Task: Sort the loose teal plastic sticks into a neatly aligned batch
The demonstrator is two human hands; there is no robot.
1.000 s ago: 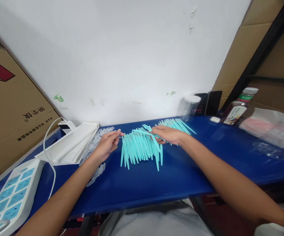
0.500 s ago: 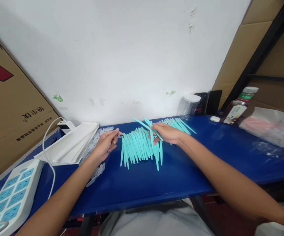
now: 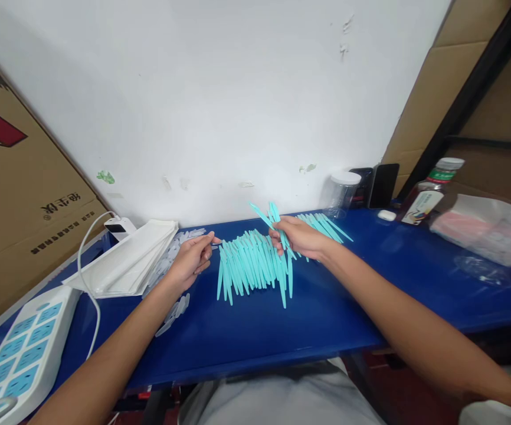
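Observation:
Several slim, tapered turquoise plastic sticks [image 3: 272, 213] are in my right hand [image 3: 298, 236], which is closed round them with their ends pointing up and crossing. Below and left of it, a row of the same turquoise sticks [image 3: 249, 262] lies side by side on the blue table [image 3: 255, 336]. My left hand [image 3: 192, 257] is closed, thumb and forefinger together at the row's left end. Whether anything is between those fingertips is hidden. Beside and behind the left hand lie small translucent plastic pieces [image 3: 173, 316], and more turquoise sticks [image 3: 324, 226] lie beyond my right hand.
White plastic bags [image 3: 123, 260] and a power strip [image 3: 20, 354] with a white cable lie left. At the back right stand a clear jar [image 3: 343, 192], a dark phone [image 3: 383, 186] and a bottle [image 3: 430, 192]. A plastic bag with pink contents [image 3: 463, 221] sits far right.
The sticks in my right hand have moved slightly up and right and stand more upright, closer together. My left hand has stayed in place.

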